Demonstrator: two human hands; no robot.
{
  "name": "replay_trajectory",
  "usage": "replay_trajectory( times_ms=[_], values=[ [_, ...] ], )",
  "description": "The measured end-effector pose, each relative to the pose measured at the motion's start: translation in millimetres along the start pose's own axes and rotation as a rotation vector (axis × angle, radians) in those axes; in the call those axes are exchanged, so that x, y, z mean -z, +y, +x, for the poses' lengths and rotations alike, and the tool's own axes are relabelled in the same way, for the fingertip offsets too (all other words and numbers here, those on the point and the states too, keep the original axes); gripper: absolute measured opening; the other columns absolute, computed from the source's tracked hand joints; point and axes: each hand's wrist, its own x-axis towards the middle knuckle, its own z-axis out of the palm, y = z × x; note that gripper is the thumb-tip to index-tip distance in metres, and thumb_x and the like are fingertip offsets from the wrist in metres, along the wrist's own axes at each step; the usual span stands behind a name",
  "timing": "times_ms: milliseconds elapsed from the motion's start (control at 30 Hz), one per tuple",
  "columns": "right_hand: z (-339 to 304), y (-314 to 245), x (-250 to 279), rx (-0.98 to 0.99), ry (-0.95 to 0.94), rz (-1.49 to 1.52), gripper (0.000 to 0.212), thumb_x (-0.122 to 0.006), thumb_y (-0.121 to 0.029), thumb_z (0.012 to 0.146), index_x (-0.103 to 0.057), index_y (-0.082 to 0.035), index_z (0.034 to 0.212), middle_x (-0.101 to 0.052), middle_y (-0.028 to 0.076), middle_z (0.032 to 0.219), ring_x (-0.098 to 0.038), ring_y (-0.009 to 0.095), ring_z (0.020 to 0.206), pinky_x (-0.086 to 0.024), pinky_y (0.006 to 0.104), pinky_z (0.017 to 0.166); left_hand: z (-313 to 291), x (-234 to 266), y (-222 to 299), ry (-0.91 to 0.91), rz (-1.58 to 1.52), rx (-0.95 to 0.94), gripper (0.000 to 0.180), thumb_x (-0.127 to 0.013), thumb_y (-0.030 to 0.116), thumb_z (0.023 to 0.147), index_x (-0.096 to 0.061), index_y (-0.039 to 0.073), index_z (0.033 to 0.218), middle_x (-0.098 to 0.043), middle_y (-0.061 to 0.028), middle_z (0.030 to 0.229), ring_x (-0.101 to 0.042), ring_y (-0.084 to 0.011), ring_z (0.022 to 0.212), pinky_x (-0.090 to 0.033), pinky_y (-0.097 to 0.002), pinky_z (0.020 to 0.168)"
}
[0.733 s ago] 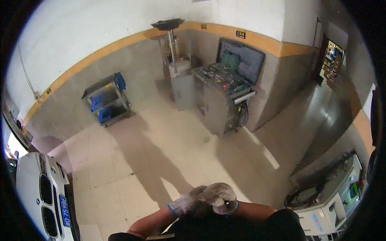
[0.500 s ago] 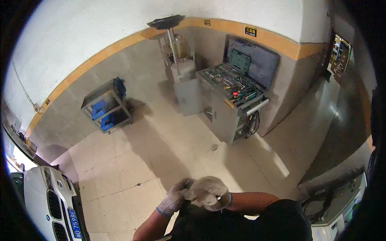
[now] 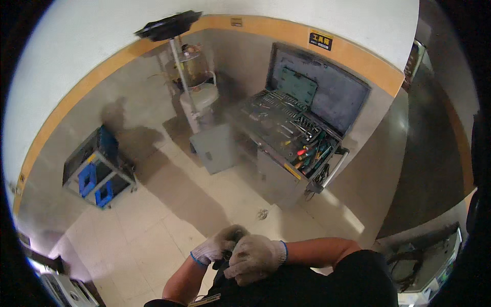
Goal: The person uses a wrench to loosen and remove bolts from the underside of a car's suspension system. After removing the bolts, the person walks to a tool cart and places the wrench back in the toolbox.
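In front of my body both hands are together, in off-white knit work gloves with blue cuffs. My left hand (image 3: pixel 216 246) has its fingers curled around something small and dark, only partly showing at the fingertips. My right hand (image 3: pixel 257 257) is closed against it and overlaps it from the right. What lies between the two is mostly hidden. Beyond the hands stands a grey tool cabinet (image 3: pixel 281 185). On its top, sockets, wrenches (image 3: pixel 300 129) and several screwdrivers (image 3: pixel 303 152) with red and green handles lie under a raised lid (image 3: pixel 319 84).
A dark rolling cart (image 3: pixel 82 174) with blue bins stands to the left. Behind the cabinet's left side are a tank on a stand (image 3: pixel 198 97) with a black basin (image 3: pixel 171 26) and a grey panel (image 3: pixel 215 148). A white car (image 3: pixel 66 290) shows at lower left.
My view has moved closer to the tool cabinet, and the car has slid toward the lower left corner. My right hand has turned, now showing its back; both hands stay together.
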Motion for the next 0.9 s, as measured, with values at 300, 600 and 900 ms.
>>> replay_trajectory(
  times_ms=[300, 600, 900],
  values=[
    [10, 165, 95, -0.116, 0.092, 0.104, 0.025, -0.073, -0.023, 0.089, -0.069, -0.014, 0.112, -0.072, 0.006, 0.088, -0.069, 0.029, 0.081, -0.055, 0.0438, 0.072, 166, 131, 66, -0.171, 0.094, 0.387, 0.052, -0.073, 0.017, 0.084, -0.059, 0.002, 0.131, -0.067, -0.0118, 0.122, -0.062, -0.0221, 0.112, -0.051, -0.0357, 0.096],
    [-14, 381, 161, -0.109, 0.647, 0.339, 0.023, -0.072, -0.019, 0.09, -0.069, -0.015, 0.112, -0.07, 0.009, 0.108, -0.066, 0.031, 0.101, -0.053, 0.0445, 0.09, 283, 244, 107, 0.182, 0.357, 0.043, 0.057, -0.078, 0.031, 0.088, -0.058, 0.0, 0.131, -0.065, -0.0169, 0.129, -0.064, -0.0304, 0.116, -0.051, -0.039, 0.103],
    [19, 526, 115, 0.04, 0.839, 0.55, 0.043, -0.078, -0.026, 0.086, -0.064, -0.014, 0.125, -0.064, 0.014, 0.122, -0.063, 0.032, 0.114, -0.052, 0.044, 0.097, 348, 300, 153, 0.405, -0.778, 0.191, 0.055, -0.07, 0.035, 0.094, -0.055, 0.002, 0.136, -0.061, -0.0184, 0.135, -0.06, -0.03, 0.122, -0.049, -0.0417, 0.107]
  ],
)
